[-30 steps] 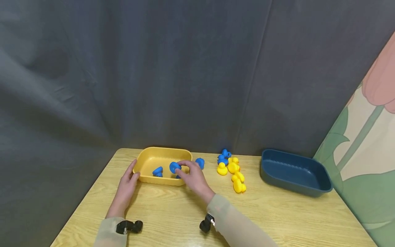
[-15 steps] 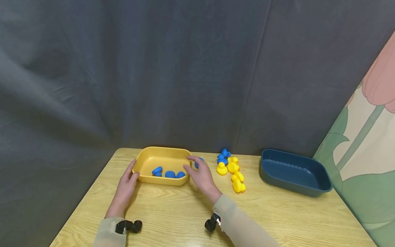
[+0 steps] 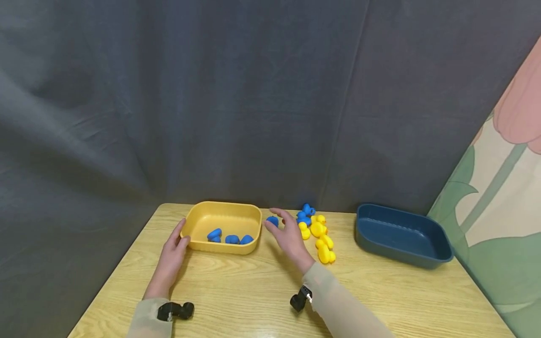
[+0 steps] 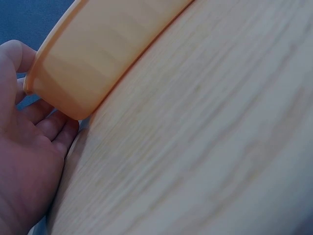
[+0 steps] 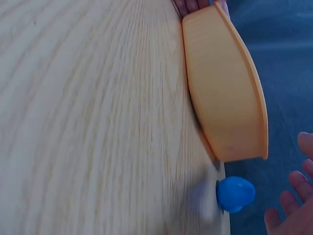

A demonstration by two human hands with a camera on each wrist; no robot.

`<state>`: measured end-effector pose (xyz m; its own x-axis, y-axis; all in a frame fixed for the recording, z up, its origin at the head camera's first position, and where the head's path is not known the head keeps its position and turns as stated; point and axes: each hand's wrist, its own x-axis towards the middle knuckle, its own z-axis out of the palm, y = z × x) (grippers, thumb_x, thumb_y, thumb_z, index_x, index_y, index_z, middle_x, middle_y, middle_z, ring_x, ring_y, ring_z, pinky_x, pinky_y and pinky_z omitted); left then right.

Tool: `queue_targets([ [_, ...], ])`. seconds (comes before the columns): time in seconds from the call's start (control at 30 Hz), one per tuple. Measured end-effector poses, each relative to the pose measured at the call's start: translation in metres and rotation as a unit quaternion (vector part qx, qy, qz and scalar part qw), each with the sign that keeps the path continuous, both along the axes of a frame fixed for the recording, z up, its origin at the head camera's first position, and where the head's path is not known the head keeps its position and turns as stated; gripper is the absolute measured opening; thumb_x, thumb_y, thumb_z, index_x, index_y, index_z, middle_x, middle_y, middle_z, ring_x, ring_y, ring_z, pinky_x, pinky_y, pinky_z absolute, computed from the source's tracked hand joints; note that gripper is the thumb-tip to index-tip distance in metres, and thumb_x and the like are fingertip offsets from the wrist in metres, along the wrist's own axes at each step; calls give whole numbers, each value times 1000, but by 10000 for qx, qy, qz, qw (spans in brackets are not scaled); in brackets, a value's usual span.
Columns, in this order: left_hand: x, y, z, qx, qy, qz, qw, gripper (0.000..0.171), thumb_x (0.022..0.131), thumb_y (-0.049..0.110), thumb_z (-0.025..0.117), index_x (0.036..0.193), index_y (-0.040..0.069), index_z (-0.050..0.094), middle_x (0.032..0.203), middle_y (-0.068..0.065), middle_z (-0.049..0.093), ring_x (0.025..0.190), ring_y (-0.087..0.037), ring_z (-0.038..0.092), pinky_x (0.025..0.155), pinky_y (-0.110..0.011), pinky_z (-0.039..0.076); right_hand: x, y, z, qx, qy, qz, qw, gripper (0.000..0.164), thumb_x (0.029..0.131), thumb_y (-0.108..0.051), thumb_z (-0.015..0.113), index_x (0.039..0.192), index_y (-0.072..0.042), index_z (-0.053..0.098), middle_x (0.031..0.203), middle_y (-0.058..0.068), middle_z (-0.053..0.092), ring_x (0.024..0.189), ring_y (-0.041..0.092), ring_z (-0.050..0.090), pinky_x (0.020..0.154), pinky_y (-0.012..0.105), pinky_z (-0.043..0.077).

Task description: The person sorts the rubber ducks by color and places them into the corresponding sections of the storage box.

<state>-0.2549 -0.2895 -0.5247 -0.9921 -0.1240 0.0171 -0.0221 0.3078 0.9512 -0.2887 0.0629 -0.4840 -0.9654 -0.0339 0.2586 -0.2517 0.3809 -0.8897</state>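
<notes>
My left hand (image 3: 174, 249) holds the left end of the yellow tub (image 3: 224, 249); in the left wrist view its fingers cup the outside of the tub's corner, with a digit at the rim. Three blue rubber ducks (image 3: 214, 234) lie inside the tub, along its near wall. My right hand (image 3: 291, 239) has nothing in it. Its thumb and fingers are spread around a blue rubber duck (image 3: 272, 220) on the table just right of the tub. In the right wrist view that same blue duck (image 5: 235, 194) stands apart from the fingers (image 5: 299, 184).
Right of my right hand is a loose group of several yellow rubber ducks (image 3: 319, 229), with two blue ducks (image 3: 303, 219) at its back. A dark blue tub (image 3: 401, 253) stands at the table's right side. A grey curtain (image 3: 253, 103) hangs behind the table.
My right hand let go of a blue duck, which now lies in the yellow tub, then moved right, out of the tub, to the blue duck beside it. The left hand stayed put.
</notes>
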Motion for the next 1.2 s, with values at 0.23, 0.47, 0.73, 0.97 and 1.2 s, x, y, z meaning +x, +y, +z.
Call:
queue_targets([
  [0.23,0,0,-1,46,-59,-51,10000,70,117,22,46,180,24,14,185,-9,13,169,-32,14,135,-52,17,-6,10,-6,40,-106,93,9999,51,106,-20,78,153,-6,64,157,18,59,145,43,53,122,59,44],
  [0.47,-1,1,1,-74,-71,16,9999,70,117,24,46,180,25,16,185,-9,13,169,-32,14,135,-53,17,-13,16,-14,3,-238,141,9996,55,104,-17,80,155,-4,61,159,19,56,146,44,51,121,61,44],
  [0.73,0,0,3,-73,-107,73,9999,70,117,24,45,180,25,16,185,-9,14,169,-32,14,135,-53,17,-19,14,-19,62,-423,320,9986,59,104,-18,80,157,-3,59,161,22,53,148,45,50,121,58,46],
  [0.97,1,0,2,24,-146,44,9999,71,117,22,46,180,25,14,185,-6,11,169,-32,13,135,-52,17,-24,12,-27,214,-411,390,9982,60,103,-14,81,157,-2,59,160,24,52,146,47,52,120,57,47],
  [1.2,0,1,1,36,-122,68,9999,70,117,22,46,180,26,15,185,-6,12,169,-31,13,135,-52,18,-29,14,-34,292,-442,410,9978,61,102,-17,82,157,-3,59,161,23,51,143,44,54,120,54,48],
])
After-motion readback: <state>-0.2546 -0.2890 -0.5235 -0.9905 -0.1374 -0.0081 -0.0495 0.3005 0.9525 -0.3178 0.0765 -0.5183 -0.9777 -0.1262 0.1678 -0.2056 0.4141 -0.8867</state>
